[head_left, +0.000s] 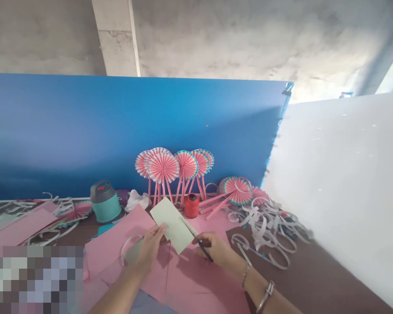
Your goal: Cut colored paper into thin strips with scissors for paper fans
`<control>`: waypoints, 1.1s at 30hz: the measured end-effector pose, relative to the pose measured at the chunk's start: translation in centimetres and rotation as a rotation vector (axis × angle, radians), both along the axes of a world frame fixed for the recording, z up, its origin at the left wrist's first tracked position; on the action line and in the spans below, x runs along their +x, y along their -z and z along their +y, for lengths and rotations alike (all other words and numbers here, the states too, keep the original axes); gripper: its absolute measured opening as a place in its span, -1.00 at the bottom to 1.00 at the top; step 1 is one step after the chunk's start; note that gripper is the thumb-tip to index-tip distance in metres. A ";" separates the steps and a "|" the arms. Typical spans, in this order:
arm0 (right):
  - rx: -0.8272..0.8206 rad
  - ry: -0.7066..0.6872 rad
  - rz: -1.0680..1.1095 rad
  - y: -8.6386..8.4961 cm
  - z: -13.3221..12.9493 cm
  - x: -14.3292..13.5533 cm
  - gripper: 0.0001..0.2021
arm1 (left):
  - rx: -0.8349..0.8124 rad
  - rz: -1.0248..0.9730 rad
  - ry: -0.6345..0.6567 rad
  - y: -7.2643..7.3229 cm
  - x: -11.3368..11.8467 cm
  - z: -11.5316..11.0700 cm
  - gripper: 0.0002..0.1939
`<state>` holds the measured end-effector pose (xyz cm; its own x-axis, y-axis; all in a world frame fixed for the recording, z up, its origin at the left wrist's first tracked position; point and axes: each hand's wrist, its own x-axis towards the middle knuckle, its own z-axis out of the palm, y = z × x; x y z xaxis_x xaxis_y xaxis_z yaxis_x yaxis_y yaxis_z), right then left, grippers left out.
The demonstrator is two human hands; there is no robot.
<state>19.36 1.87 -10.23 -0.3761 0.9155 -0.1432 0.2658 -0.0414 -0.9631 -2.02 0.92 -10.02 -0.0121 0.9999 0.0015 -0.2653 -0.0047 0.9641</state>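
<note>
My left hand (152, 245) pinches a pale green sheet of paper (170, 221) by its lower left edge, thumb on top. The sheet is held tilted above the table. In my right hand (215, 248) is a pair of scissors (205, 254) with dark handles; its blades lie along the paper's right side, where a narrow strip stands slightly apart from the sheet. Pink paper sheets (193, 274) spread out beneath both hands. A red spool of thread (191, 206) stands upright just beyond the paper.
Several pleated pink paper fans (163, 168) stand upright at the back, before a blue panel (183, 113). More fans (237, 190) lie to the right, near a heap of curled white paper strips (265, 226). A teal container with a grey lid (105, 205) stands at left.
</note>
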 end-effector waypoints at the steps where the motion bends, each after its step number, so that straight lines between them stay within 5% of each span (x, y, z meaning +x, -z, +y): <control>1: 0.001 0.005 0.002 0.0 0.0 0.0 -0.65 | 0.002 -0.002 0.005 0.0 0.0 0.0 -0.66; 10: 0.022 -0.016 0.001 0.8 0.3 0.0 -0.62 | 0.018 -0.080 0.039 0.1 0.0 0.1 -0.70; 22: 0.007 0.006 0.020 -0.2 -0.2 -0.4 -0.70 | 0.022 0.029 0.106 -0.5 0.4 -0.4 -0.66; 33: -0.017 0.030 0.032 1.0 0.3 -0.3 -0.67 | 0.048 0.081 0.110 0.1 0.2 0.0 -0.61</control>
<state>19.03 2.12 -11.19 -0.3531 0.9239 -0.1475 0.2333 -0.0657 -0.9702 -1.81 0.92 -10.16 0.1001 0.9939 0.0454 -0.1884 -0.0259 0.9817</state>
